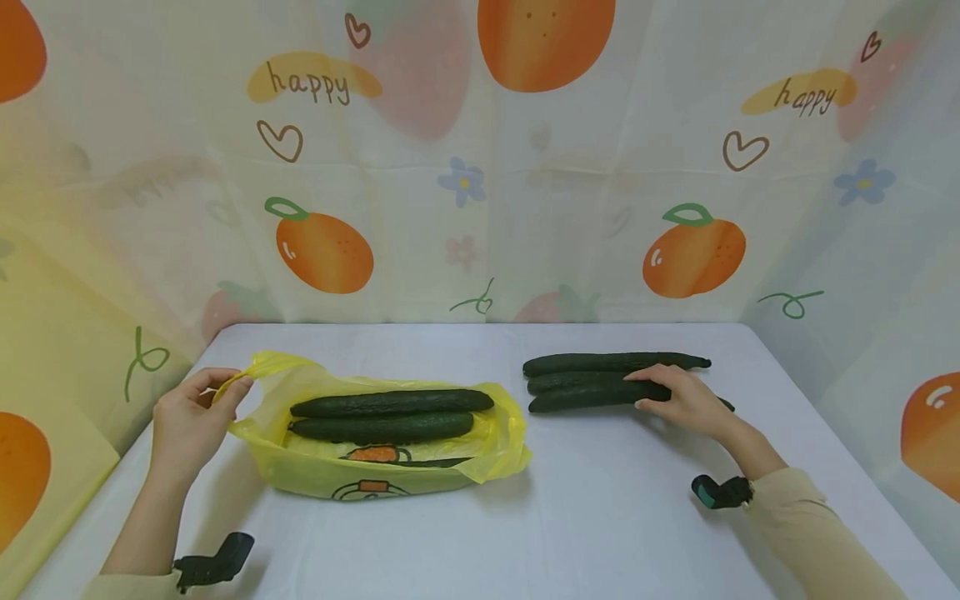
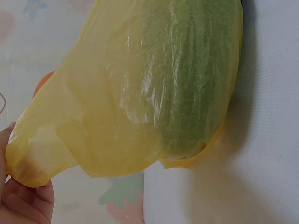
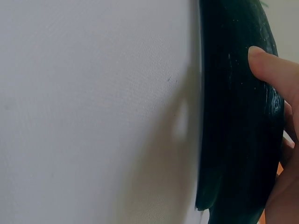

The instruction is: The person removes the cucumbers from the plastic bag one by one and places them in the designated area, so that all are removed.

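My left hand [image 1: 187, 425] pinches the edge of a yellow plastic bag [image 1: 300, 477] at its left end, pulling that end up and outward. Inside the open bag lie two dark green cucumbers [image 1: 390, 429], with a dark strip below them along the front rim. Through the thin plastic, a green cucumber [image 2: 201, 93] shows in the left wrist view. On the right, my right hand [image 1: 686, 402] grips the nearest of three cucumbers [image 1: 573, 398] from above. Its thumb [image 3: 268, 70] presses the near side of that cucumber [image 3: 233, 140]; the other fingers are mostly hidden behind it.
Behind the held cucumber lie the other two, the farthest cucumber [image 1: 615, 362] slightly apart. Everything stands on a white-covered table [image 1: 570, 525]. A printed curtain [image 1: 555, 208] hangs right behind the table's far edge. Each wrist wears a small black camera [image 1: 217, 562].
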`<state>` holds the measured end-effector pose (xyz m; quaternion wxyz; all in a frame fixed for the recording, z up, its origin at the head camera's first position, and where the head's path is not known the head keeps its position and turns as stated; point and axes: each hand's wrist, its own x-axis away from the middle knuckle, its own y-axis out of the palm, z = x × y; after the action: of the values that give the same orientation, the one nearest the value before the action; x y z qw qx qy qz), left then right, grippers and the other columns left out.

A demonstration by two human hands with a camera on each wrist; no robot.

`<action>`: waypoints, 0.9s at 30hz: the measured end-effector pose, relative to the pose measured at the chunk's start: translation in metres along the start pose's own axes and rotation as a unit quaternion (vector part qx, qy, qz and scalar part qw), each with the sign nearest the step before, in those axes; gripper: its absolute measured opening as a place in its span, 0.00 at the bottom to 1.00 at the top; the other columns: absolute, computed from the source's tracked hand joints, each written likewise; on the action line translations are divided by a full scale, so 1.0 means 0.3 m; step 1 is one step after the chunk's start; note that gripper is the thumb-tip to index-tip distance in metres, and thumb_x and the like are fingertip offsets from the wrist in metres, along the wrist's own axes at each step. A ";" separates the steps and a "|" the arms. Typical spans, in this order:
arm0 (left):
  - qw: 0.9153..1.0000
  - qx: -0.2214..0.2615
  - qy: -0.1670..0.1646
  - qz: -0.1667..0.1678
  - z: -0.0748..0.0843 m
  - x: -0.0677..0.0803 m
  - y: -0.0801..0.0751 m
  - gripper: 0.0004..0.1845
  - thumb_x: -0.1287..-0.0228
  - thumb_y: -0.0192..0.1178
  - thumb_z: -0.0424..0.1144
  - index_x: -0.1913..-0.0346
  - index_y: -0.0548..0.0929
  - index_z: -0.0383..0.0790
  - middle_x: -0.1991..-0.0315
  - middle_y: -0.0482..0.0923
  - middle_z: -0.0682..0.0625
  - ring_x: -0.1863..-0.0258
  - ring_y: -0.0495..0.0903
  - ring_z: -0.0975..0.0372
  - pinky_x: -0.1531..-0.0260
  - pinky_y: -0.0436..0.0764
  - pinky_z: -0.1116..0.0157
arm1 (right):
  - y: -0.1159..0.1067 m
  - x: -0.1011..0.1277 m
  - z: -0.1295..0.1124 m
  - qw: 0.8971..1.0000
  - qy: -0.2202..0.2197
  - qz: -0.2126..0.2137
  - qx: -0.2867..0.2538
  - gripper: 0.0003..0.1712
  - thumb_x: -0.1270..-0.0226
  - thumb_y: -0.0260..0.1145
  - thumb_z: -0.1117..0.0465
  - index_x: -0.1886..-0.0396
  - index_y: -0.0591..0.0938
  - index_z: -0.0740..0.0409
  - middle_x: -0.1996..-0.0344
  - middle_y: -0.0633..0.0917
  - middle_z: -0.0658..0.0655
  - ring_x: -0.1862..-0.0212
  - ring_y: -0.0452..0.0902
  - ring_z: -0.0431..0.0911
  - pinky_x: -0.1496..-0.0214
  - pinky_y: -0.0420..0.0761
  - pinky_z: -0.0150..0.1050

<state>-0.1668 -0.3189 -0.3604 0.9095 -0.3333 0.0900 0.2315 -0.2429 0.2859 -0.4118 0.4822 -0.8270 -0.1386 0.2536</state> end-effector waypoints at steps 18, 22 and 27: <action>1.000 0.004 -0.006 -0.002 0.003 0.002 -0.003 0.10 0.42 0.63 0.47 0.64 0.81 0.45 0.81 0.73 0.71 0.82 0.70 0.74 0.88 0.69 0.75 | 0.012 -0.016 0.005 1.000 -0.010 -0.018 0.007 0.20 0.47 0.71 0.62 0.52 0.81 0.56 0.62 0.76 0.52 0.61 0.71 0.44 0.63 0.74 0.37; 1.000 0.001 -0.004 -0.003 -0.003 0.000 -0.005 0.10 0.42 0.63 0.48 0.64 0.81 0.46 0.80 0.73 0.72 0.81 0.70 0.74 0.87 0.69 0.76 | 0.016 -0.013 0.010 1.000 -0.005 -0.023 0.017 0.21 0.48 0.71 0.63 0.52 0.81 0.56 0.62 0.76 0.52 0.60 0.71 0.46 0.62 0.74 0.40; 1.000 0.006 0.004 0.000 -0.003 0.000 -0.006 0.07 0.42 0.63 0.46 0.65 0.81 0.48 0.80 0.73 0.73 0.82 0.70 0.74 0.87 0.69 0.76 | 0.020 -0.016 0.011 1.000 -0.009 -0.024 0.018 0.21 0.49 0.72 0.63 0.52 0.80 0.56 0.62 0.77 0.52 0.58 0.71 0.48 0.60 0.74 0.43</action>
<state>-0.1658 -0.3207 -0.3600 0.9112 -0.3288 0.0947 0.2294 -0.2486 0.2830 -0.4169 0.5019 -0.8121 -0.1578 0.2521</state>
